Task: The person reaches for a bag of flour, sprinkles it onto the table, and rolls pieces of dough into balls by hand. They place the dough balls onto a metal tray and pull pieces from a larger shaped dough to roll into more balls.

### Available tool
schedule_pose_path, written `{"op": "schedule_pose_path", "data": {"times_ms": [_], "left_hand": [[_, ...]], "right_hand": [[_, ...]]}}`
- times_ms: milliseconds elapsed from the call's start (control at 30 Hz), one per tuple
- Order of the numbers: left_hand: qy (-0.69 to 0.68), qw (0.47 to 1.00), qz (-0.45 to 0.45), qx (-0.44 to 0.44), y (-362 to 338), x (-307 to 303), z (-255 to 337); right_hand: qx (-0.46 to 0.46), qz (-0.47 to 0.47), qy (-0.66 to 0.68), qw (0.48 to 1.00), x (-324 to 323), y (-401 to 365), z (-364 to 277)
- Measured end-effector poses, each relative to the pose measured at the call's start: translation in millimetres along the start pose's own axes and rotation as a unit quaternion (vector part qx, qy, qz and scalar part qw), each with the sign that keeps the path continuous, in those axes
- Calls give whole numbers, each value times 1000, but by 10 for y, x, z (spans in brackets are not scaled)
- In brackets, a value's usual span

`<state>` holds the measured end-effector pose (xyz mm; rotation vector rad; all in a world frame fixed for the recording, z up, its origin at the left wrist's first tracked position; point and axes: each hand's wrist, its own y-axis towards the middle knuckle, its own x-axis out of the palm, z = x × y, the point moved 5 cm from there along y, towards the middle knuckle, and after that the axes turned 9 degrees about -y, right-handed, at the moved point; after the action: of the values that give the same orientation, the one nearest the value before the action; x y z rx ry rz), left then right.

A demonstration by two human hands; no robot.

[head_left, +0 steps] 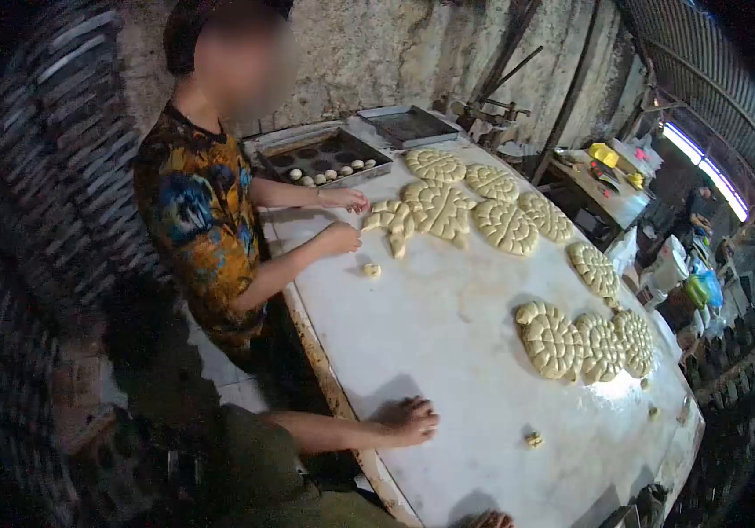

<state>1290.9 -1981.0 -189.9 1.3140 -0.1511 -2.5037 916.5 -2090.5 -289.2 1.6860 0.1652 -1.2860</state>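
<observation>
My left hand (411,422) rests on the white tabletop (430,352) near its left edge, fingers curled downward. Whatever may be under the palm is hidden. At the bottom edge of the view only the curled fingers of my right hand (492,520) show, low over the table; the rest is cut off, and I cannot see what it covers. A small dough piece (533,440) lies to the right of my left hand. Farther right sit round slabs of dough (551,341) scored into many pieces, touching one another.
A co-worker in a patterned shirt (201,211) stands at the left side, both hands by a dough slab (390,220). Beyond are a tray (324,158) with several dough balls and a second tray (408,126). A side table (610,198) stands at the far right.
</observation>
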Motion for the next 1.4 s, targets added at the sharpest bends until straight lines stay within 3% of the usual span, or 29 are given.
{"op": "schedule_pose_path", "data": {"times_ms": [33,67,100,167,233,300,333,400,433,467,500,567,600,633,700,767,800,867,933,967,1000,1033,1067,1100,1233,1300,1333,1367,1400], "left_hand": [[-32,999,4,0,131,-78,228],[-63,998,7,1,261,-156,455],[-100,995,-12,16,254,-65,625],[-44,987,-134,70,-93,377,688],[-77,982,-9,175,-366,280,410],[69,982,-60,164,-132,145,112],[2,995,-72,69,109,-182,247],[-50,997,-49,45,511,81,484],[-106,994,-23,15,565,209,539],[-109,994,-21,11,410,420,600],[-90,992,-58,73,219,699,750],[-134,973,-37,183,-93,601,762],[-167,967,-35,190,-185,386,604],[-202,959,-35,197,-168,197,496],[-70,995,-57,46,97,34,375],[-9,996,23,87,442,332,517],[-81,996,11,21,516,303,766],[-130,991,-12,38,327,631,994],[-96,989,-32,108,-49,755,1018],[-140,980,65,129,-189,654,869],[-113,989,27,92,-125,503,712],[-91,994,-12,56,-64,411,555],[-48,996,73,31,90,543,432],[-5,988,156,7,353,724,372],[-62,998,9,-30,331,992,1040],[-55,993,-25,100,-26,724,1073],[-38,995,15,92,-23,696,835],[-24,995,54,84,-9,452,784],[44,999,14,-24,153,365,711]], "right_hand": [[-12,48,33,998,27,330,-57],[160,-53,415,894,93,646,-301],[242,-101,405,876,238,534,-480],[135,-100,313,935,119,223,-835],[66,-146,268,950,-369,132,-862],[83,-180,192,961,-381,-6,-462],[85,-163,140,973,-295,88,-263],[126,-97,121,980,114,409,-101],[225,-113,230,940,302,531,-111],[353,-136,383,843,555,445,-193],[408,-138,448,783,766,311,-284],[112,-86,286,948,988,-757,-171],[23,-154,258,954,-63,-162,-536],[8,-136,219,966,-343,-202,-412],[192,-235,146,942,-86,-513,253],[220,-174,200,939,302,28,340],[214,-146,201,945,183,445,46],[180,-132,279,934,-19,688,-461],[37,-174,301,937,-204,263,-617],[-65,-329,252,908,-284,68,-445],[61,-258,390,882,98,-285,-24],[-45,-242,250,936,-108,-24,28],[-141,-197,103,965,-330,248,74],[-3,-244,52,968,-451,773,-118],[125,-107,367,916,59,748,-485],[-17,-53,334,941,-51,362,-239],[-84,-20,316,945,-116,158,-117],[-110,-87,340,930,-315,108,30],[-101,-158,264,946,-51,51,265]]}}
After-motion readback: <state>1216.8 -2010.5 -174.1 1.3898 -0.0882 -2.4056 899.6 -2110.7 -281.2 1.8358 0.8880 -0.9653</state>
